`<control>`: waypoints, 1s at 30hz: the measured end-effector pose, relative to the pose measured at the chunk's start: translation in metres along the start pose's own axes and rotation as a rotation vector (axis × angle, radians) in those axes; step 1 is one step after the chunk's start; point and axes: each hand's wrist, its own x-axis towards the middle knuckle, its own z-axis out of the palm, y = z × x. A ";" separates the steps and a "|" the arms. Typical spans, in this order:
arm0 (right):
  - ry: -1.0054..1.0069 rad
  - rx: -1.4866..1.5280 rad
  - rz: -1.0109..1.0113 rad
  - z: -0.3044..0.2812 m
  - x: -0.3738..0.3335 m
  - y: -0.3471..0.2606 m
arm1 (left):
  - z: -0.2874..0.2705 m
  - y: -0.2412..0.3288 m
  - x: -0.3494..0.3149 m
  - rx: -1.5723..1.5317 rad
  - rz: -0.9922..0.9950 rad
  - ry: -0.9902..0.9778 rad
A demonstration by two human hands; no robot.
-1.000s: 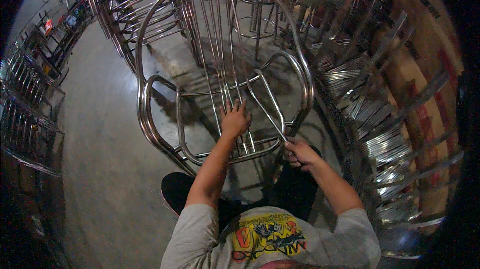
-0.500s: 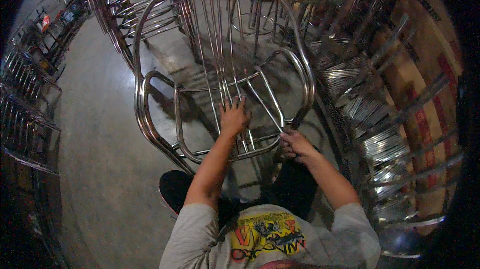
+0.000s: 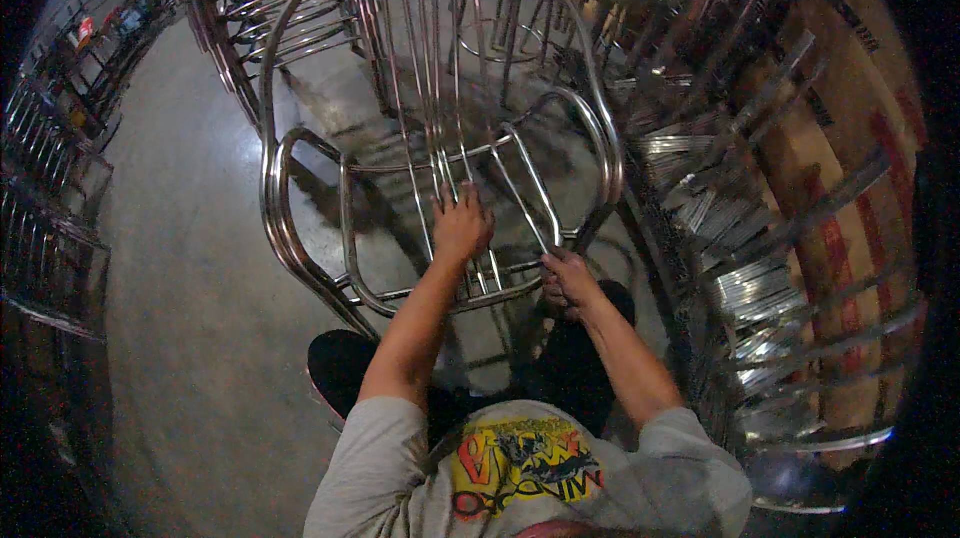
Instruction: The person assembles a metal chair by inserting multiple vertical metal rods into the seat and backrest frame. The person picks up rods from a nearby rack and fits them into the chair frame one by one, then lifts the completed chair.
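Observation:
A shiny tubular metal chair frame stands in front of me, with a large rounded back hoop and side loops. Thin metal rods run down its middle from the hoop to the near rail of the seat. My left hand lies palm down across these rods, fingers stretched over them. At the near right corner of the seat, my right hand is closed around the near end of a thin metal rod, which slants away to the far seat rail. What lies under my palms is hidden.
Stacked metal chair frames stand at the far left, with stools beyond. Along the right lie bundles of shiny metal pieces beside cardboard. More metal racks line the left edge of the concrete floor.
The whole view has shifted slightly. My right hand has moved a little to the left with the rod's end. My left hand stays on the middle rods, its fingers slightly less spread.

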 end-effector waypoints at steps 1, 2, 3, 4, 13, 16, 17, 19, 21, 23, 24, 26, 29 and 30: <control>0.052 -0.009 -0.067 -0.001 0.005 0.004 | 0.001 0.000 -0.001 -0.002 0.013 0.018; 0.036 -0.095 -0.042 -0.001 0.010 0.010 | 0.002 0.000 -0.001 -0.013 0.040 0.083; 0.081 -0.187 -0.079 0.000 0.015 0.016 | 0.004 0.000 -0.002 0.020 0.001 0.006; 0.054 -0.262 -0.154 0.000 0.020 0.019 | 0.006 0.001 -0.002 0.023 -0.023 -0.062; 0.110 -1.297 -0.252 0.009 0.029 -0.014 | 0.006 0.026 -0.012 -0.011 -0.076 -0.065; 0.162 -1.214 -0.280 0.020 0.014 -0.001 | -0.003 0.029 -0.036 -0.007 -0.087 -0.104; 0.128 -1.163 -0.252 0.023 0.011 0.007 | -0.005 0.027 -0.045 -0.004 -0.088 -0.142; 0.102 -1.039 -0.161 0.024 0.019 0.017 | -0.006 0.017 -0.050 -0.025 -0.090 -0.101; 0.172 -0.930 -0.169 0.023 0.043 0.024 | 0.001 0.001 -0.043 -0.006 -0.051 -0.033; 0.182 -0.982 -0.090 0.023 0.078 0.030 | 0.017 -0.018 -0.035 -0.007 -0.034 0.026; 0.155 -0.998 -0.178 0.024 0.096 0.038 | 0.027 -0.026 -0.029 -0.004 -0.054 -0.019; 0.164 -1.151 -0.391 0.026 0.130 0.056 | 0.049 -0.038 -0.022 -0.004 -0.024 0.109; 0.290 -1.093 -0.526 0.034 0.161 0.090 | 0.078 -0.052 -0.019 0.035 -0.004 0.121; 0.303 -1.059 -0.449 0.038 0.167 0.098 | 0.085 -0.057 -0.020 0.051 0.004 0.116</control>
